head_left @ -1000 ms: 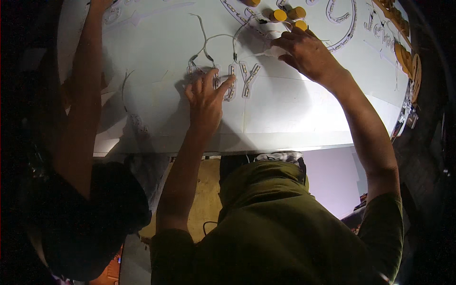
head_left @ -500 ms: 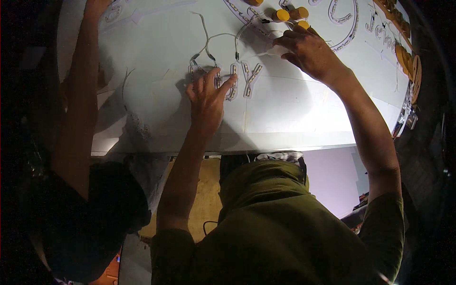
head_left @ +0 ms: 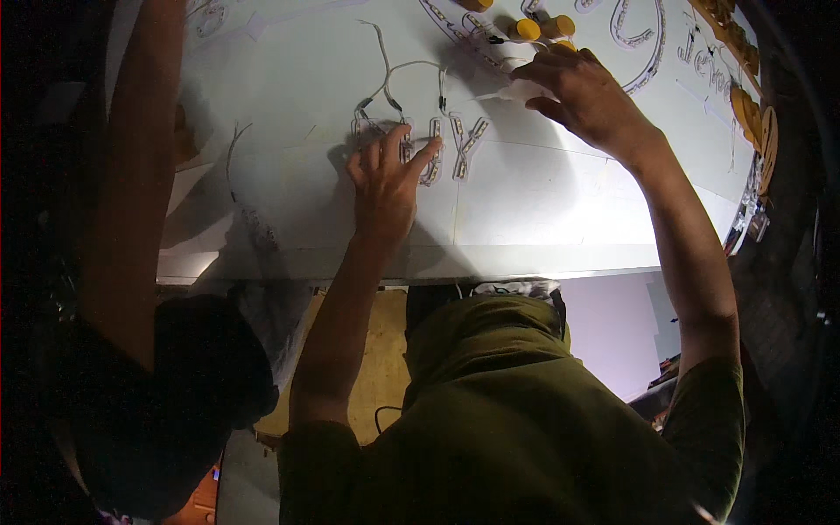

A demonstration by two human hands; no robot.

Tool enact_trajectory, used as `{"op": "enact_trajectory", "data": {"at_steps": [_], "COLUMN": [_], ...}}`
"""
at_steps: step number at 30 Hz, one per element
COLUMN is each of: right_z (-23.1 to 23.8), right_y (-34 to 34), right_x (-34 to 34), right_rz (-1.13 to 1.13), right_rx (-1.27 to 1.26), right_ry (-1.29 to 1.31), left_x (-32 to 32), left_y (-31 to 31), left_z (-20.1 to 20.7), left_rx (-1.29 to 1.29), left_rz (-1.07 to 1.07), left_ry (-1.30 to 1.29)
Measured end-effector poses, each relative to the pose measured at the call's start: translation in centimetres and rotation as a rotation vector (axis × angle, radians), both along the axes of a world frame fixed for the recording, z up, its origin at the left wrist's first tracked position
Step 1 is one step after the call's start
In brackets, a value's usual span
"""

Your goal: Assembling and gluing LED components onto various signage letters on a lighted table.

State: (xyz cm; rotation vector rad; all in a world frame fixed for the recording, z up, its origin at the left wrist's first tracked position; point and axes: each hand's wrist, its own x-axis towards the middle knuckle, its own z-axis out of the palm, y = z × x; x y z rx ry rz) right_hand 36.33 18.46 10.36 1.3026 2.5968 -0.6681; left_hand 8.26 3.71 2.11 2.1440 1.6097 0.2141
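Note:
My left hand [head_left: 383, 184] lies with its fingers apart on a row of small letter-shaped light pieces [head_left: 435, 157], each lined with LED strips. Its fingertips touch the middle pieces and partly cover them. Thin pale wires [head_left: 386, 83] with dark sleeved joints run from the pieces up the white panel. Farther right, my right hand [head_left: 586, 101] is closed with fingers bent. A pale, thin shape [head_left: 521, 91] shows under its fingertips, but what they grip is not clear. Just beyond that hand stand several yellow-topped cylinders [head_left: 526, 30].
A co-worker's bare arm [head_left: 144, 140] reaches across the white panel [head_left: 525, 219] at the left. Larger curved LED shapes [head_left: 652, 61] lie at the far right, near brown scalloped pieces [head_left: 745, 112] by the edge. A loose wire [head_left: 231, 166] lies left of my left hand.
The panel and the pieces on it appear shifted slightly right, and my hands with them. The co-worker's arm has moved up and left, its hand now out of view.

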Motion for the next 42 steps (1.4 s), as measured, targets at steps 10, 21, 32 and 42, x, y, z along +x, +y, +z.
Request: {"op": "enact_trajectory", "data": {"at_steps": [10,21,32,42], "right_z": [-1.5,-2.8,-3.9,-3.7], "right_y": [0.2,-0.3,-0.3,-0.3], "right_x": [-1.8,-2.3,-2.2,-1.9], "right_rz": [-0.11,-0.113,-0.086,-0.087], "right_rx": [-0.09,-0.105,-0.162,-0.132], "right_ry": [0.081,0.144,0.08,0.036], "left_x": [0.0,0.1,-0.1,0.0], "left_y": [0.0,0.1,-0.1,0.1], "left_z": [-0.1,0.2,-0.3,0.0], "left_rx": [-0.014,-0.033,0.034,0.041], "left_rz": [0.013,0.001,-0.013,-0.012], "left_ry": [-0.021,0.01,0.047,0.02]}}
